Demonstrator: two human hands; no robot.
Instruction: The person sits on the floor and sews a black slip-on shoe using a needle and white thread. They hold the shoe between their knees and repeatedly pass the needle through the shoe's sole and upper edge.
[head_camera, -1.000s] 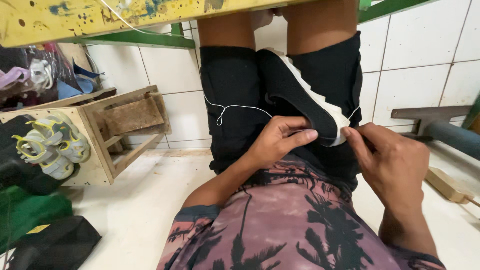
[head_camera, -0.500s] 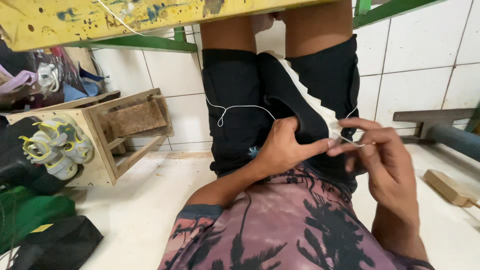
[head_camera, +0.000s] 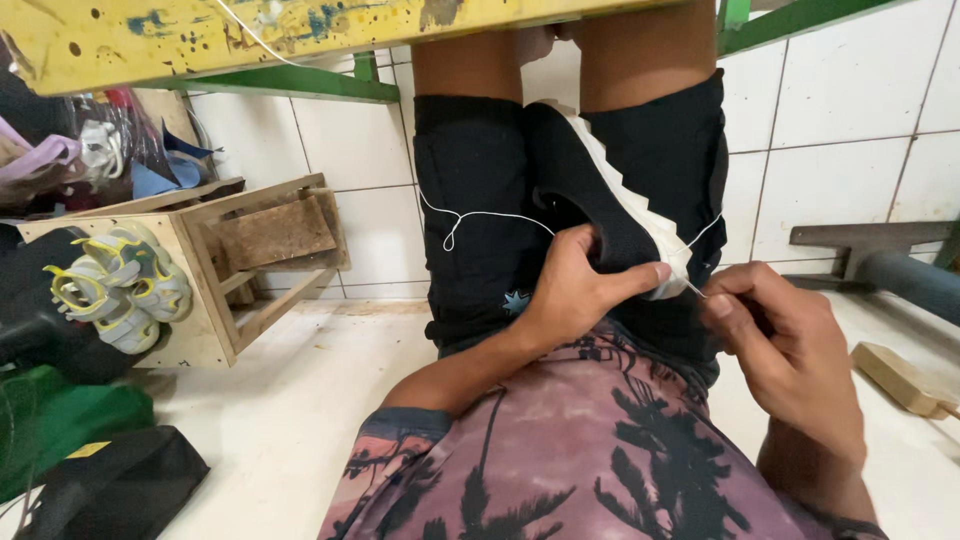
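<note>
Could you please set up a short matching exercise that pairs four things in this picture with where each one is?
Things:
1. black shoe with white sole
2. left hand
3. right hand
4. pale sneakers

Places:
A. at the left, against the side of the wooden stool
B. wrapped around the shoe's upper
C. clamped between the knees
D. beside the sole's edge, pinching a needle on white thread

Pairs: 1-C, 2-B, 3-D, 4-A
</note>
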